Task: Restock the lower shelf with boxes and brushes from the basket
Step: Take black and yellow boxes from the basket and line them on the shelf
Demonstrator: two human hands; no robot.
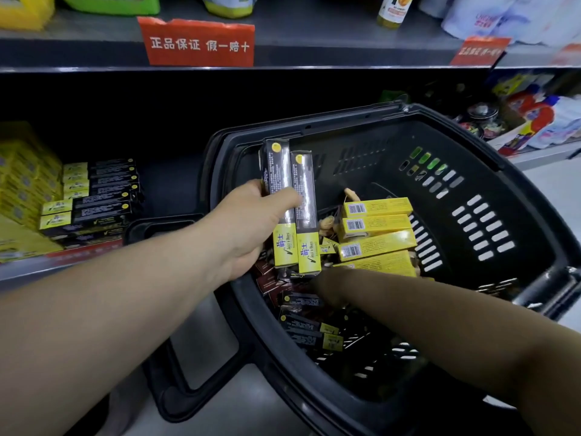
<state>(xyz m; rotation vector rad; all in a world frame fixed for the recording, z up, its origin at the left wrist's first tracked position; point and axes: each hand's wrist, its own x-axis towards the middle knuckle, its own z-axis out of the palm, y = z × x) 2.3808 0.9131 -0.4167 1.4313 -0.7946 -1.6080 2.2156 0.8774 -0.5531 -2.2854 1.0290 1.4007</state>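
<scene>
My left hand grips two long black-and-yellow boxes side by side, held upright over the left rim of the black basket. My right hand reaches down into the basket among more black-and-yellow boxes lying flat; its fingers are hidden in shadow. Several yellow boxes with barcodes are piled in the basket's middle, with pale brush handles poking out beside them. On the lower shelf at left, matching black-and-yellow boxes are stacked in rows.
Yellow packs stand at the far left of the lower shelf. The upper shelf carries red price signs, bottles and paper rolls. Colourful goods fill the shelf right of the basket. The basket's handle lies toward the shelf.
</scene>
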